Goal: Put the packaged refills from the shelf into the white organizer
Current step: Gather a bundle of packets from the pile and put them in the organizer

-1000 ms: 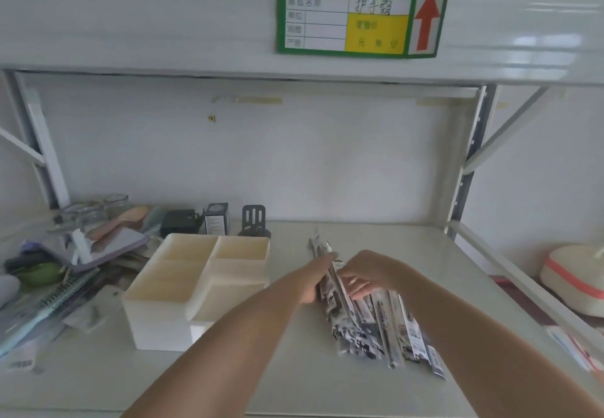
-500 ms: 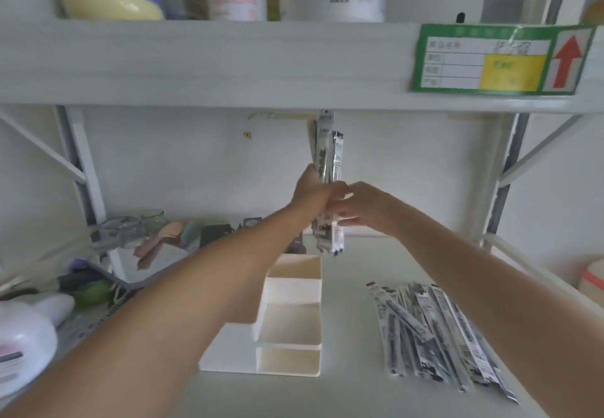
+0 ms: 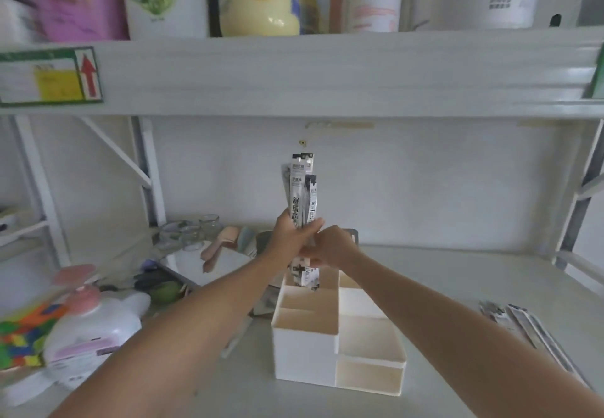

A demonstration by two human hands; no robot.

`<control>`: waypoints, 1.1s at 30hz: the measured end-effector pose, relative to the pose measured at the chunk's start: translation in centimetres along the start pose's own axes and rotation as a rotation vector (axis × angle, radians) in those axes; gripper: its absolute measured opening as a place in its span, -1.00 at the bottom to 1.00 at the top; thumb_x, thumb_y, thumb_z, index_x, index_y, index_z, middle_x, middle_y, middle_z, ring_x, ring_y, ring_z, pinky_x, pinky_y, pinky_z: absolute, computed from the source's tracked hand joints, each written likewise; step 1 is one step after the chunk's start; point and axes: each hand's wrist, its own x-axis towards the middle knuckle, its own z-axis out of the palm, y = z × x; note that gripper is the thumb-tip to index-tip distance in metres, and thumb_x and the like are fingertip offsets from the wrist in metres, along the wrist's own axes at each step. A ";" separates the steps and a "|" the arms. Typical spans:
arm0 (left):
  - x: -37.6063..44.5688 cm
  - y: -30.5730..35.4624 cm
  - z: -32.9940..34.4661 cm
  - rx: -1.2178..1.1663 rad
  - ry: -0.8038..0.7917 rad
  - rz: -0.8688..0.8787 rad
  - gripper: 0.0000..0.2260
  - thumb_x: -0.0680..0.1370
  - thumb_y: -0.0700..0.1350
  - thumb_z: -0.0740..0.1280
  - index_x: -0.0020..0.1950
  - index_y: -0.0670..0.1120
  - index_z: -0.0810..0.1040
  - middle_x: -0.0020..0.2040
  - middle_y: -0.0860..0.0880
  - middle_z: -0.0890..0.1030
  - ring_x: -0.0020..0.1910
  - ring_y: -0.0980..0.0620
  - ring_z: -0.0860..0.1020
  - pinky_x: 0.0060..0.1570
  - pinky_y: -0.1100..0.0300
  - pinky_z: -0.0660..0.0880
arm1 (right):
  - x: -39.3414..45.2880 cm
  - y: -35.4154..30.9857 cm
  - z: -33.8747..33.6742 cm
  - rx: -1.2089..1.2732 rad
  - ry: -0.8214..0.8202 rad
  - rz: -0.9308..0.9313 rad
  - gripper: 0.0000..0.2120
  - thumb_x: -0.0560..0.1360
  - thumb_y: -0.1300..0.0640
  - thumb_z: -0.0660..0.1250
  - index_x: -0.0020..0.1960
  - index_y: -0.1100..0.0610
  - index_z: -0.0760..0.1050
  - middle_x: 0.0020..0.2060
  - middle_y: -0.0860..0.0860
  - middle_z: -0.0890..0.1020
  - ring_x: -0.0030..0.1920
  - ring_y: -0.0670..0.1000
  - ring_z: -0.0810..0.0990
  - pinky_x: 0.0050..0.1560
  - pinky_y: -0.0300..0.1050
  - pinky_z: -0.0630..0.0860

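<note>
— Which step are you on?

— Loading, I'd say. My left hand [image 3: 292,238] and right hand [image 3: 330,249] are both closed round a bundle of packaged refills [image 3: 300,195], upright, its lower end just inside a rear slot of the white organizer [image 3: 305,355] below my grip.

— Next?

— Probably lower it straight and let go. The sleeves look slick, thin, floppy; more refill packs [image 3: 526,326] lie flat, well right.

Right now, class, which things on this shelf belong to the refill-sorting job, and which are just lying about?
Job: held refill packets, left hand, right hand, white organizer, remaining refill packets.

Lying about: pink-capped bottle, colourful cube, glass jars, green fruit.
</note>
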 end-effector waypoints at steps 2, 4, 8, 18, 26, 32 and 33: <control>-0.3 -0.6 0.0 -0.039 0.022 -0.042 -0.71 0.43 -0.08 0.41 0.09 -0.14 0.49 -0.06 -0.08 0.63 0.01 -0.10 0.61 0.08 -0.01 0.55 | 0.2 0.2 0.8 -0.180 -0.012 -0.022 -0.67 0.46 0.06 0.34 -0.39 0.06 0.27 -0.49 -0.10 0.44 -0.73 -0.33 0.41 -0.68 -0.49 0.25; -0.3 -0.8 0.0 -0.081 0.032 -0.055 -0.68 0.43 -0.07 0.41 0.11 -0.19 0.50 -0.09 -0.08 0.63 -0.04 -0.08 0.62 -0.03 0.06 0.56 | 0.5 0.4 0.8 -0.311 0.024 -0.049 -0.63 0.45 -0.06 0.31 -0.40 0.06 0.25 -0.53 -0.12 0.44 -0.65 -0.24 0.42 -0.58 -0.39 0.22; -0.3 -0.3 0.8 -0.106 -0.040 -0.072 -0.68 0.45 -0.08 0.39 0.13 -0.20 0.48 -0.18 0.00 0.59 -0.17 0.06 0.58 -0.19 0.20 0.54 | 0.9 0.5 -0.5 -0.398 -0.034 -0.029 -0.59 0.44 -0.12 0.29 -0.40 0.13 0.29 -0.45 -0.03 0.57 -0.49 -0.14 0.43 -0.39 -0.32 0.34; -0.7 -1.5 0.7 -0.051 -0.182 -0.155 -0.73 0.44 -0.17 0.40 0.11 -0.11 0.49 -0.07 -0.02 0.59 0.01 -0.03 0.55 -0.05 0.19 0.45 | 1.1 3.8 0.3 -0.134 -0.088 -0.023 -0.79 0.41 0.06 0.41 -0.26 0.16 0.46 -0.60 -0.10 0.51 -0.68 -0.33 0.46 -0.43 -0.40 0.37; -0.9 -2.1 0.0 0.017 -0.219 -0.155 -0.62 0.35 -0.21 0.47 0.13 -0.24 0.50 -0.05 -0.15 0.63 0.04 -0.18 0.60 -0.03 0.05 0.57 | 1.4 3.6 0.4 -0.215 -0.122 -0.048 -0.72 0.36 0.14 0.46 -0.03 0.29 0.53 -0.33 0.05 0.66 -0.36 -0.08 0.62 -0.38 -0.38 0.42; -0.6 -1.7 -0.5 0.174 -0.300 -0.167 -0.38 0.27 -0.15 0.54 0.27 -0.14 0.40 0.08 -0.13 0.62 0.06 -0.13 0.62 0.10 -0.06 0.56 | 1.2 3.6 -1.1 -0.275 -0.238 -0.102 -0.59 0.36 0.14 0.46 0.16 0.26 0.50 -0.12 0.04 0.70 -0.31 -0.12 0.67 -0.26 -0.36 0.51; -0.6 -1.6 -0.8 0.174 -0.295 -0.166 -0.37 0.28 -0.13 0.53 0.29 -0.13 0.37 0.05 -0.11 0.61 0.01 -0.10 0.62 0.06 -0.02 0.58 | 1.4 4.1 -1.6 -0.256 -0.246 -0.067 -0.73 0.39 0.14 0.44 0.03 0.22 0.53 -0.34 -0.08 0.70 -0.47 -0.25 0.62 -0.35 -0.45 0.48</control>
